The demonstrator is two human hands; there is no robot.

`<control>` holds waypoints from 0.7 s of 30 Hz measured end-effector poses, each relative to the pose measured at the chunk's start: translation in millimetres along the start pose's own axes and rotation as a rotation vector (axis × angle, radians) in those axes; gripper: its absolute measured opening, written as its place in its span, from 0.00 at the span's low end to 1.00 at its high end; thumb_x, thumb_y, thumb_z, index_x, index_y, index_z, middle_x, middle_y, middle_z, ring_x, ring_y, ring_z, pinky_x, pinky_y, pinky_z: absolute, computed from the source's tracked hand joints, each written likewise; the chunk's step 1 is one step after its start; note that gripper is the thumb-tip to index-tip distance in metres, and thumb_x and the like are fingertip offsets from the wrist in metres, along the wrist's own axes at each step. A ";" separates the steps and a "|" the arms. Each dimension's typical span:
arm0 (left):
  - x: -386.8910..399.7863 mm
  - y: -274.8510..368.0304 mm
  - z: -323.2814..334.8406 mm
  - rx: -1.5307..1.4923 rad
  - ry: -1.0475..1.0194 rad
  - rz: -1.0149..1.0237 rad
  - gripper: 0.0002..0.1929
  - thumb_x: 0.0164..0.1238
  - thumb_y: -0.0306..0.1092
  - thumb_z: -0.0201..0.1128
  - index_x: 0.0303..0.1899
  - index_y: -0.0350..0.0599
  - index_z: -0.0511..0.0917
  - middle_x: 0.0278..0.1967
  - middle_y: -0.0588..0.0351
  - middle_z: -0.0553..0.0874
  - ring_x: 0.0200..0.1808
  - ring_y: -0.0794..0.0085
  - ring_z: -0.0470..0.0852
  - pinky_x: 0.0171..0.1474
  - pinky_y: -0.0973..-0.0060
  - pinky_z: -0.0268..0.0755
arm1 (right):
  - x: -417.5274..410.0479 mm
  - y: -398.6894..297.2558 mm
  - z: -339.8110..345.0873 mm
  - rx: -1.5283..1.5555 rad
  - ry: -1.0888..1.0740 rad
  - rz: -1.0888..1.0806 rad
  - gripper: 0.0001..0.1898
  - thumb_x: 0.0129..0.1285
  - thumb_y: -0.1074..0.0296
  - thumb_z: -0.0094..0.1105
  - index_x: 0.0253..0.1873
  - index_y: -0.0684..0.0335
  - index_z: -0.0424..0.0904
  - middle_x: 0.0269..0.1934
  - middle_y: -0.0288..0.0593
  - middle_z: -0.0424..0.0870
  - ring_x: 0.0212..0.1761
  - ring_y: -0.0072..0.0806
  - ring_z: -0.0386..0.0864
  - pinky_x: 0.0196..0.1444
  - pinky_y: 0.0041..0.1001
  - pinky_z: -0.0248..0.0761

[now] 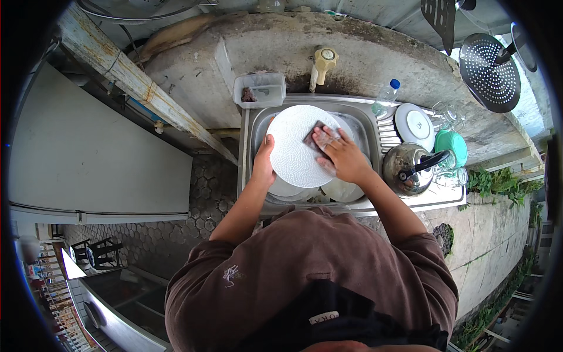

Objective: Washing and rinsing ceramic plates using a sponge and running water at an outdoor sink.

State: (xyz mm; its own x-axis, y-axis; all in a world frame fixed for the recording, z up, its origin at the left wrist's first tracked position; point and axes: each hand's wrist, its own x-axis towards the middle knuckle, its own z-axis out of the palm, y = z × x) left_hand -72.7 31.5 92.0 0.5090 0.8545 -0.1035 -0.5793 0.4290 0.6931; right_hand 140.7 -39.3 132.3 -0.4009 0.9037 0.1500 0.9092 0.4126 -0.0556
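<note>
A round white plate with a dimpled surface [292, 149] is held over the stainless steel sink [375, 127]. My left hand [264, 160] grips it by the left rim, thumb on the upper face. Against its right side my right hand [341, 152] presses a dark scouring pad [313, 134], with suds on the fingers. Other plates [345, 190] lie in the basin below, partly covered by the held one. Behind the basin, a yellowish tap [325, 64] sticks out from the wall; no water is seen running from it.
A clear plastic tub [259, 90] sits at the sink's back left corner. On the drainboard to the right are a steel kettle [407, 169], an upturned plate [414, 126], a green bowl [452, 147], glasses [453, 177] and a plastic bottle [385, 100]. A perforated skimmer [486, 72] hangs upper right.
</note>
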 end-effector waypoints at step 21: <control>-4.4 -12.9 -24.5 0.026 -0.042 -0.132 0.30 0.57 0.20 0.55 0.63 0.43 0.58 0.55 0.53 0.72 0.55 0.68 0.73 0.55 0.71 0.68 | 57.1 -44.4 -6.9 0.377 0.047 -0.233 0.24 0.62 0.64 0.44 0.65 0.54 0.62 0.66 0.37 0.60 0.71 0.35 0.51 0.70 0.47 0.35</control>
State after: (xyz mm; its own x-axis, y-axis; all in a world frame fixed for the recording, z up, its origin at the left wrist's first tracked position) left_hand -83.1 29.4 66.1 0.6063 0.7778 -0.1654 -0.4891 0.5288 0.6937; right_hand 78.2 -6.8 150.1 -0.5772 0.7789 0.2451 0.6870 0.6255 -0.3698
